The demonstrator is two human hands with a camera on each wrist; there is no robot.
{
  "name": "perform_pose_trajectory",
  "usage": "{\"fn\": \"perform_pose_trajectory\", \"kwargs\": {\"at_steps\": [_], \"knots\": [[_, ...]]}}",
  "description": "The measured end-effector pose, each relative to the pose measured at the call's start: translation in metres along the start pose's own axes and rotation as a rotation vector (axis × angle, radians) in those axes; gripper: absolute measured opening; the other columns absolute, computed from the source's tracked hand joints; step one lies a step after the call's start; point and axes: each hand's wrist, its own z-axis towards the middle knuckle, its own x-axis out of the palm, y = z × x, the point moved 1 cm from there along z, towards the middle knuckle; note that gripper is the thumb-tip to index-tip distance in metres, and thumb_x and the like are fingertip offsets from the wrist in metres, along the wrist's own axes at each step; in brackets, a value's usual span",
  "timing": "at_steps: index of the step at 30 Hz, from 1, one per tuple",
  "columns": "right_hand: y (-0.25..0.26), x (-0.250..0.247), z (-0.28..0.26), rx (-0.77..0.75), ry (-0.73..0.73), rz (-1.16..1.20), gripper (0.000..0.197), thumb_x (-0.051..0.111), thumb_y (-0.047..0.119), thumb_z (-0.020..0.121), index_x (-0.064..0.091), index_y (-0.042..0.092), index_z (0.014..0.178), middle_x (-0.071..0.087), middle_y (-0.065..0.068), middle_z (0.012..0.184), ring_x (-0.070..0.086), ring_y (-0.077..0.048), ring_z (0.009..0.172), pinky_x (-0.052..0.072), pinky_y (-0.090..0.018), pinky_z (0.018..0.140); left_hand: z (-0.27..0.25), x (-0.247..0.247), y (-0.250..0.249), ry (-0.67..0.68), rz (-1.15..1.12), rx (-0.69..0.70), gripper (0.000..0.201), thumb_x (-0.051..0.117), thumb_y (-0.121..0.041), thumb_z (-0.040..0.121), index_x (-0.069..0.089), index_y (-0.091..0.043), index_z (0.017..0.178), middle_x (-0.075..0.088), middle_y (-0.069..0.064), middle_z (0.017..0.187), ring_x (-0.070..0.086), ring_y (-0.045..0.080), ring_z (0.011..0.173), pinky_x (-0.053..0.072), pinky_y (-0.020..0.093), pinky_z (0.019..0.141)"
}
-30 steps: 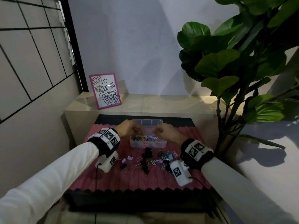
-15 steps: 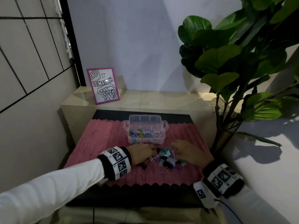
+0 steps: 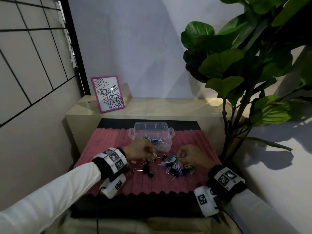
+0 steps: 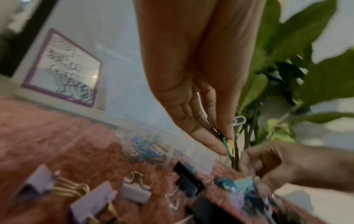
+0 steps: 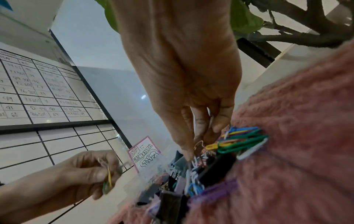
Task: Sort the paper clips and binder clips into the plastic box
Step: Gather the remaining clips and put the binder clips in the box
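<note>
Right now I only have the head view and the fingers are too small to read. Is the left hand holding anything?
Observer: Yes. The left wrist view shows the left hand pinching thin paper clips, one green and one yellow, at its fingertips.
Operator: And the right hand?
Observer: In the right wrist view the right hand pinches a copper wire loop in the pile. I cannot tell whether it is lifted.
Operator: Anything loose near the left wrist that I'm missing?
Observer: The left wrist view shows lilac binder clips with gold handles lying on the pink mat.
</note>
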Motion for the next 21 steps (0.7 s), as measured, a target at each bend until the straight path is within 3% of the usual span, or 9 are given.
{"fn": "perform_pose_trajectory", "kwargs": {"at_steps": [2, 5, 8, 11, 14, 16, 21], "knots": [[0.001, 0.000, 0.000, 0.011, -0.041, 0.034, 0.017, 0.076, 0.007, 0.071, 0.065, 0.016, 0.080, 0.060, 0.004, 0.073, 0.054, -0.005, 0.066, 0.042, -0.014, 0.057, -0.005, -0.010, 0.002, -0.021, -0.227, -0.056, 0.014, 0.062, -0.006, 0.084, 0.063, 0.000, 0.096, 0.068, 0.004, 0.079, 0.065, -0.001, 0.062, 0.050, 0.009, 0.060], [0.001, 0.005, 0.000, -0.033, -0.070, -0.032, 0.025, 0.073, 0.006, 0.072, 0.066, 0.007, 0.096, 0.060, 0.000, 0.081, 0.055, -0.010, 0.073, 0.039, -0.011, 0.057, -0.009, -0.022, 0.008, -0.018, -0.348, -0.082, 0.010, 0.060, -0.004, 0.084, 0.064, -0.002, 0.093, 0.069, -0.006, 0.070, 0.067, 0.001, 0.062, 0.054, 0.013, 0.061], [0.003, 0.010, 0.000, -0.100, -0.045, -0.097, 0.017, 0.071, 0.004, 0.074, 0.065, 0.002, 0.090, 0.059, 0.003, 0.075, 0.053, -0.004, 0.063, 0.037, -0.008, 0.053, -0.010, -0.017, 0.013, 0.053, -0.315, -0.114, 0.010, 0.061, -0.003, 0.083, 0.067, -0.008, 0.089, 0.070, -0.012, 0.061, 0.067, 0.001, 0.061, 0.052, 0.012, 0.060], [0.004, 0.010, 0.001, -0.131, -0.046, -0.137, 0.011, 0.071, 0.004, 0.074, 0.066, 0.003, 0.084, 0.052, 0.015, 0.066, 0.048, 0.004, 0.059, 0.037, -0.008, 0.050, -0.007, -0.003, 0.014, 0.130, -0.272, -0.136, 0.018, 0.061, -0.002, 0.083, 0.066, 0.002, 0.100, 0.068, -0.018, 0.057, 0.065, -0.003, 0.060, 0.051, 0.009, 0.059], [0.008, 0.007, 0.000, -0.142, -0.037, -0.143, 0.009, 0.070, 0.002, 0.074, 0.066, 0.003, 0.081, 0.051, 0.014, 0.064, 0.047, 0.002, 0.058, 0.037, -0.007, 0.049, -0.002, 0.000, 0.012, 0.131, -0.268, -0.114, 0.019, 0.061, -0.001, 0.083, 0.064, 0.005, 0.101, 0.068, -0.015, 0.066, 0.066, -0.003, 0.063, 0.052, 0.010, 0.062], [0.007, 0.004, 0.000, -0.133, -0.041, -0.036, 0.008, 0.070, 0.001, 0.073, 0.065, 0.005, 0.078, 0.055, 0.010, 0.063, 0.053, -0.002, 0.057, 0.040, -0.007, 0.048, 0.001, -0.006, 0.011, 0.117, -0.267, -0.105, 0.017, 0.059, 0.000, 0.083, 0.064, 0.005, 0.099, 0.068, -0.013, 0.073, 0.066, -0.002, 0.064, 0.052, 0.011, 0.062], [-0.004, -0.015, -0.003, -0.094, -0.111, 0.487, 0.009, 0.073, 0.006, 0.073, 0.067, 0.003, 0.079, 0.068, -0.003, 0.070, 0.061, -0.006, 0.058, 0.050, -0.015, 0.056, 0.005, -0.032, 0.016, -0.043, -0.281, -0.109, 0.008, 0.065, -0.004, 0.080, 0.067, -0.011, 0.083, 0.068, -0.011, 0.060, 0.063, 0.002, 0.058, 0.050, 0.015, 0.056]]}}
